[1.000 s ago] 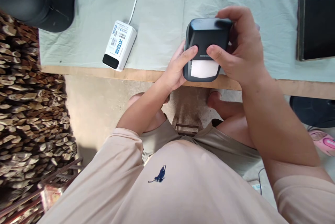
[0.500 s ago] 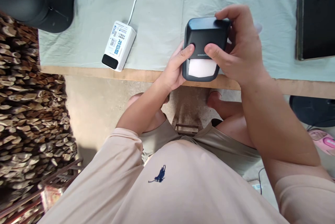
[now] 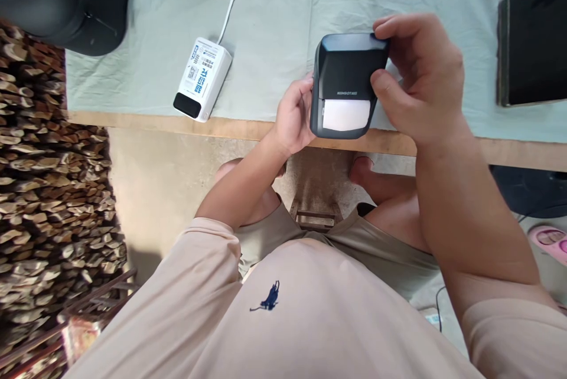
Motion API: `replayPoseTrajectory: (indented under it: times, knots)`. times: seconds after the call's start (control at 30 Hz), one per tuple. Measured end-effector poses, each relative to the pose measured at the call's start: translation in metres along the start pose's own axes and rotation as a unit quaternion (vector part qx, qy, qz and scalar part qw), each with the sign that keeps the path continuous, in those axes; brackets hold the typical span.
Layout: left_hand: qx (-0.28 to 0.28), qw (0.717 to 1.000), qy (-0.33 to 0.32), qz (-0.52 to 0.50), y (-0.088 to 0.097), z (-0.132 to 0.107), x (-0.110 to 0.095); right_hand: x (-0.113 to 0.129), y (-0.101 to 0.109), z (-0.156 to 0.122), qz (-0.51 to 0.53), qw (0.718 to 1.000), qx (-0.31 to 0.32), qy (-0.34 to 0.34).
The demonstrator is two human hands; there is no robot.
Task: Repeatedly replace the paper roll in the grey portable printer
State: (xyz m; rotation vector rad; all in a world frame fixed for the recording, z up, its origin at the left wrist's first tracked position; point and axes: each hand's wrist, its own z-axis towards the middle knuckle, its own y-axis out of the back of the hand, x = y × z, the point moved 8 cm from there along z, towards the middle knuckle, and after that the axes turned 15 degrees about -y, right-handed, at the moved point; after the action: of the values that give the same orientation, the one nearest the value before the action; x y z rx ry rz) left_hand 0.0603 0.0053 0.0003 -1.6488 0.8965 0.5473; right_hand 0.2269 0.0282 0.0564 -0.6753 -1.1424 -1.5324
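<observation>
A dark label printer (image 3: pixel 348 75) with NIIMBOT lettering is held over the table's front edge. White label paper (image 3: pixel 346 114) shows in the opening at its near end. My left hand (image 3: pixel 296 113) holds the printer from the left side, its thumb along the edge and its other fingers partly hidden behind. On the opposite side, my right hand (image 3: pixel 423 78) has its thumb against the right edge and a fingertip at the far right corner; the remaining fingers are curled and partly hidden.
On the green-grey tablecloth (image 3: pixel 266 25) lies a white power bank (image 3: pixel 204 75) with a short cable (image 3: pixel 230 4). A black case (image 3: pixel 100 7) stands at the back left, a dark tablet-like device (image 3: pixel 535 45) at the right. Stacked firewood (image 3: pixel 57 190) fills the left side.
My right hand has shifted right, its thumb sliding from the printer's top face to its right edge. My left thumb has drawn back off the face. The printer has moved slightly right.
</observation>
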Motion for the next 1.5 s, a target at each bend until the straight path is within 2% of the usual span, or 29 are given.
replayPoseTrajectory:
  times: [0.07,0.17,0.27,0.37,0.5,0.63,0.73,0.8,0.9,1.03,1.23,1.4,1.5]
  knots:
    - [-0.012,1.000,0.007,0.008,0.003,0.000,0.001,-0.004,0.000,0.000,-0.005,1.000,-0.007,-0.020]
    - [0.011,1.000,0.019,-0.018,0.000,0.000,0.003,-0.008,0.000,0.000,-0.028,0.999,-0.011,-0.043]
    - [0.042,0.998,0.008,-0.055,-0.003,0.000,0.001,-0.006,0.001,-0.001,-0.027,0.999,0.002,-0.021]
    - [0.049,0.997,-0.008,-0.067,-0.005,0.000,-0.001,-0.002,0.004,-0.001,-0.038,0.999,0.014,-0.006]
    - [0.023,0.997,-0.017,-0.069,-0.003,0.001,-0.003,0.003,0.003,-0.003,-0.072,0.996,0.046,-0.014]
    - [0.020,0.998,-0.008,-0.065,-0.004,0.001,-0.002,0.005,0.004,-0.004,-0.075,0.996,0.042,-0.014]
    - [-0.012,0.998,-0.003,-0.060,-0.001,0.000,-0.002,0.003,0.005,-0.003,-0.084,0.995,0.051,-0.021]
    - [-0.014,0.997,0.000,-0.071,-0.002,-0.001,-0.002,0.006,0.007,-0.003,-0.094,0.993,0.064,-0.014]
    - [0.020,0.996,-0.001,-0.092,-0.009,-0.002,-0.003,0.015,0.011,-0.002,-0.127,0.987,0.103,0.009]
    - [0.041,0.995,0.005,-0.095,-0.013,-0.005,-0.004,0.021,0.015,0.001,-0.155,0.977,0.145,0.003]
    - [-0.050,0.997,0.032,-0.057,0.001,-0.005,0.002,0.021,0.012,0.004,-0.193,0.970,0.147,0.023]
    - [0.025,0.998,0.008,-0.054,-0.005,-0.002,-0.001,0.024,0.014,0.003,-0.223,0.967,0.120,0.012]
    - [0.037,0.999,-0.002,-0.039,-0.005,-0.001,-0.002,0.027,0.011,0.002,-0.234,0.964,0.129,-0.001]
